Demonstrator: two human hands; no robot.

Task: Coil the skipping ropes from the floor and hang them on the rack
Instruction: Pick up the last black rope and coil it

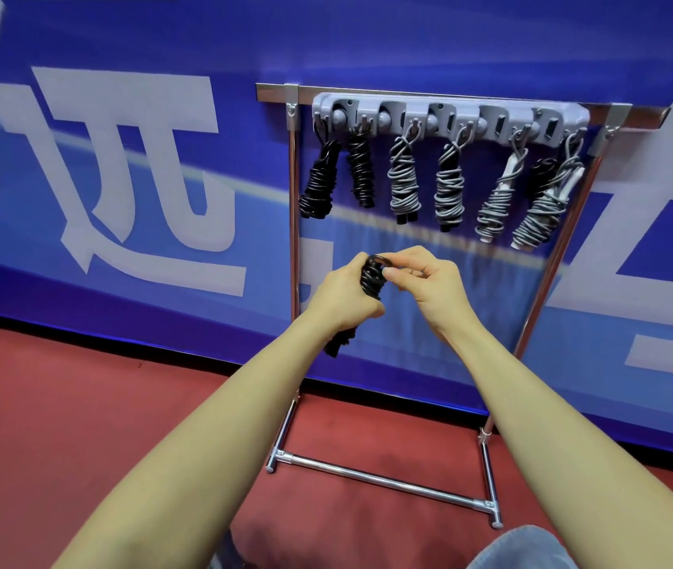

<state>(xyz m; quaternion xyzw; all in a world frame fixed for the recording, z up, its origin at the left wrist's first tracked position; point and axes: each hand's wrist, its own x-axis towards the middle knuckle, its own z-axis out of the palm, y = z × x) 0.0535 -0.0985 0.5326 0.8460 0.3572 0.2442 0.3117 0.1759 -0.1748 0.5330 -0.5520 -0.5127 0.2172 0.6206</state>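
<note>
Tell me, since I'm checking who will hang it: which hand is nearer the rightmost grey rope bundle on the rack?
Right. The right hand is below and left of the rightmost grey bundle; the left hand, gripping the black coiled rope, is farther left.

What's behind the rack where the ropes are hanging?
Behind the rack is a blue banner wall with large pale lettering; it shows between the hanging rope bundles. The grey hook bar, bundles and both hands cover parts of it.

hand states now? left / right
Left hand: closed around the coiled black skipping rope.
Right hand: pinching the loop at the top of that rope bundle.
</note>
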